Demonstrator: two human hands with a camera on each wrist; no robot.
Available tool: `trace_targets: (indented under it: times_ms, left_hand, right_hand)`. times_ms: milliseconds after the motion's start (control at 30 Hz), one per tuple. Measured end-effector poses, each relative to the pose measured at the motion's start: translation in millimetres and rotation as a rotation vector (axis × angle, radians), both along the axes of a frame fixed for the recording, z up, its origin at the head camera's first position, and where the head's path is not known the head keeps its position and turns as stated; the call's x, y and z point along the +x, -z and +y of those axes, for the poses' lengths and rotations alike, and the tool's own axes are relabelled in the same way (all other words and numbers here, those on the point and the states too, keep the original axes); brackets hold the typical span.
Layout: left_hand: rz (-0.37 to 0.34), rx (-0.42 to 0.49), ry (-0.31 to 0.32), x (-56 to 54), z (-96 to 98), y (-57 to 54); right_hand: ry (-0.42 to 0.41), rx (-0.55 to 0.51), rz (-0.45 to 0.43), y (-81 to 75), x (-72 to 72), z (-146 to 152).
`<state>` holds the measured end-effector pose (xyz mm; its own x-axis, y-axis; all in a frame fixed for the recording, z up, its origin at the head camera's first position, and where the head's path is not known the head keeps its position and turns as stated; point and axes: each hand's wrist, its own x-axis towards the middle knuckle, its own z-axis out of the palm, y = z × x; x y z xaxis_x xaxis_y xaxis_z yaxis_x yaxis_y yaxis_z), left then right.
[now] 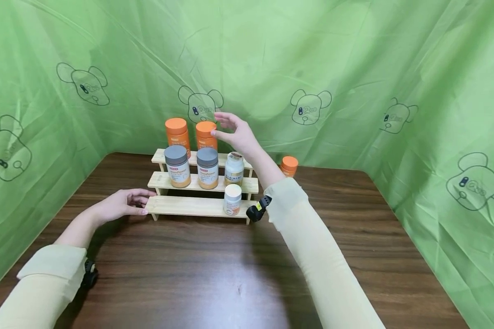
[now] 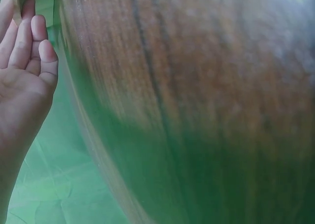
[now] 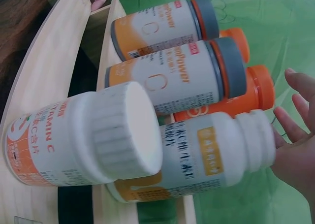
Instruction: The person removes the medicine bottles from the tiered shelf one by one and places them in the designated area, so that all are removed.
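an orange bottle (image 1: 206,135) is standing at the wooden rack (image 1: 193,183)'s twelve o'clock; at its three o'clock the right hand (image 1: 239,136) is hovering, loosely spread, gripping nothing; at the rack's nine o'clock the left hand (image 1: 121,203) is pinching its lowest shelf (image 1: 185,205).

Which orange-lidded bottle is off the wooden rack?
The orange-lidded bottle right of the wooden rack, partly behind the right sleeve; the other two stand on the top tier.
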<state>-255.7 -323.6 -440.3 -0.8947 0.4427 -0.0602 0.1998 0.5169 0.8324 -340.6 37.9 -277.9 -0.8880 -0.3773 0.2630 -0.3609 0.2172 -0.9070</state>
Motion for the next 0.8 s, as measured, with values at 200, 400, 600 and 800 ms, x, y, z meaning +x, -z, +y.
trace_targets:
  times_ms: [200, 400, 600, 800]
  left_hand:
    - [-0.012, 0.010, 0.006, -0.1, 0.1, -0.7]
    - [-0.024, 0.012, -0.002, -0.1, -0.4, 0.9]
    - [-0.030, 0.017, -0.006, 0.0, -0.8, 0.2]
    - [-0.036, 0.026, -0.010, 0.0, -0.7, 1.1]
  right_hand:
    - [-0.028, 0.051, 0.011, 6.8, -8.4, -3]
    - [-0.046, 0.082, 0.011, 9.2, -14.2, -8]
    - [-0.057, 0.094, -0.012, 8.7, -18.3, -13]
    - [-0.060, 0.117, -0.041, 7.3, -20.1, -16]
